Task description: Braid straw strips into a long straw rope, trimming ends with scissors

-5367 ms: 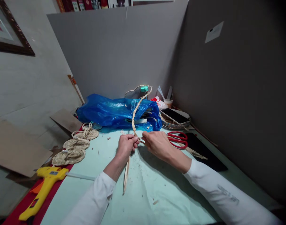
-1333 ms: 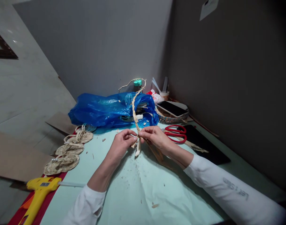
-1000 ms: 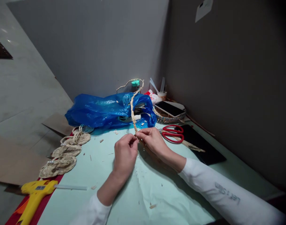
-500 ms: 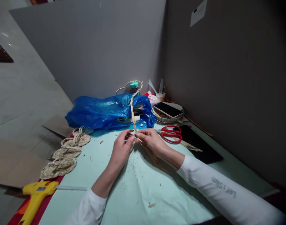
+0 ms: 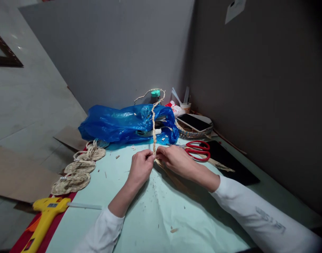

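A pale braided fibre cord (image 5: 153, 130) runs from my fingers up over the blue plastic bag and curls round behind it. My left hand (image 5: 141, 164) pinches the braid's lower end between thumb and fingers. Right beside it, my right hand (image 5: 174, 159) is closed on the same end, its fingertips close to the left ones. Loose brown strands (image 5: 176, 181) trail down under my right wrist. The exact grip of the fingertips is partly hidden by the hands. Red-handled scissors (image 5: 197, 150) lie to the right of my right hand.
The blue plastic bag (image 5: 115, 123) lies at the back. A phone (image 5: 194, 122) rests on a round basket (image 5: 195, 134) near a cup of sticks (image 5: 185, 107). Small woven sandals (image 5: 80, 167) line the left edge, above a yellow glue gun (image 5: 48, 211). A black sheet (image 5: 229, 165) lies right.
The whole view has shifted slightly, so things appear further right. My left fingers have closed in on the braid, and my right hand has turned a little over its end.
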A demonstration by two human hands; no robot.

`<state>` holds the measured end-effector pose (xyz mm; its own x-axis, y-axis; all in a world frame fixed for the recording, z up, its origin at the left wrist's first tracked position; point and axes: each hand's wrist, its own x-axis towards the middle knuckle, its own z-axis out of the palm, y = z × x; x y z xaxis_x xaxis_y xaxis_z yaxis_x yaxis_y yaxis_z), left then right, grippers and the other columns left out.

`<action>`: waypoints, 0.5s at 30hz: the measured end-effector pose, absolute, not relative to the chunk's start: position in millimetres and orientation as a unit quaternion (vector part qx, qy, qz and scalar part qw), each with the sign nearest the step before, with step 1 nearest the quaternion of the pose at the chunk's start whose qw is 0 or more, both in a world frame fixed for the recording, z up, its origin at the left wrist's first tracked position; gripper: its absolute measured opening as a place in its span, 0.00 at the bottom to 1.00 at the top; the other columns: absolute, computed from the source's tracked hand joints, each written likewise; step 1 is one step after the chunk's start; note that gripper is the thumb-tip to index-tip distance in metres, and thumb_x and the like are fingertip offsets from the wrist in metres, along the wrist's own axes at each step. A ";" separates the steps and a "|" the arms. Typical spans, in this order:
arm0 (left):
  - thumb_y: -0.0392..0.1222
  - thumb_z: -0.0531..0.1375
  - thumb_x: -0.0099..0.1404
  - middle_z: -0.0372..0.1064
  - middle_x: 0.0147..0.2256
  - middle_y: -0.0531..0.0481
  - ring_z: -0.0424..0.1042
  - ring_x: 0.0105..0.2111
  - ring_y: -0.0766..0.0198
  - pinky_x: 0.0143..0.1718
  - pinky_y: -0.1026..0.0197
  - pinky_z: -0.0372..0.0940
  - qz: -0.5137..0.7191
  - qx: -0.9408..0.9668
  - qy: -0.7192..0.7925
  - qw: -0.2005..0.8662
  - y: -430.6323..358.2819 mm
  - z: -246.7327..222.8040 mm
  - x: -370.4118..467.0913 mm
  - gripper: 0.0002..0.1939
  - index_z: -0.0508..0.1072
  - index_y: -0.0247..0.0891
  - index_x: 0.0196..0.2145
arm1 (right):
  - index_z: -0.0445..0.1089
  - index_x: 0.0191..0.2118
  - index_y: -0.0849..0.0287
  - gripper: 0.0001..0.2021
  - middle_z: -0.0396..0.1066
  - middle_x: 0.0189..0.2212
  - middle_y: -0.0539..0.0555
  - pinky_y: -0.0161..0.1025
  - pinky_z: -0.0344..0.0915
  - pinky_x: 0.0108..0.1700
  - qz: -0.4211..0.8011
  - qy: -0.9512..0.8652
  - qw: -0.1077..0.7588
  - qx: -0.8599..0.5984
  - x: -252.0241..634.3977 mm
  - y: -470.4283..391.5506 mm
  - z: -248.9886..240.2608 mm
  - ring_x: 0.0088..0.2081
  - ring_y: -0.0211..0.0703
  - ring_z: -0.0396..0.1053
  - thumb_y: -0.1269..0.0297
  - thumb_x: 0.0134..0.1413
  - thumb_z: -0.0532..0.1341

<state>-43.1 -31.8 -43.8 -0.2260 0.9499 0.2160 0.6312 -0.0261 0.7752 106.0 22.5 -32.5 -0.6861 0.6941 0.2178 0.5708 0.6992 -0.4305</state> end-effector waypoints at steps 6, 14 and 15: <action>0.38 0.54 0.56 0.57 0.18 0.56 0.57 0.22 0.66 0.27 0.63 0.49 0.408 0.570 0.703 0.120 -28.1 -52.6 -36.2 0.11 0.63 0.39 0.18 | 0.70 0.34 0.60 0.07 0.73 0.30 0.58 0.39 0.42 0.27 0.011 -0.915 0.125 -0.383 99.3 7.7 -23.0 0.31 0.44 0.68 0.72 0.56 0.55; 0.40 0.58 0.49 0.62 0.17 0.54 0.58 0.21 0.68 0.26 0.65 0.53 0.549 0.448 0.634 0.310 -28.4 -54.7 -35.9 0.07 0.72 0.35 0.19 | 0.68 0.41 0.64 0.11 0.74 0.34 0.61 0.40 0.51 0.29 -0.012 -0.919 0.104 -0.381 88.4 -11.6 -31.7 0.38 0.51 0.72 0.76 0.53 0.53; 0.40 0.60 0.48 0.60 0.16 0.56 0.55 0.19 0.70 0.23 0.66 0.50 0.563 0.419 0.617 0.356 -29.4 -54.0 -36.2 0.06 0.73 0.35 0.20 | 0.68 0.42 0.64 0.11 0.74 0.34 0.61 0.40 0.52 0.29 -0.005 -0.919 0.100 -0.380 87.6 -13.8 -31.9 0.37 0.51 0.72 0.76 0.54 0.53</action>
<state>-36.2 -29.4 -54.0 -0.3959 0.9177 0.0328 0.1169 0.0149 0.9930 87.6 -13.8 -31.9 -0.6907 0.6983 0.1879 0.7005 0.7106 -0.0663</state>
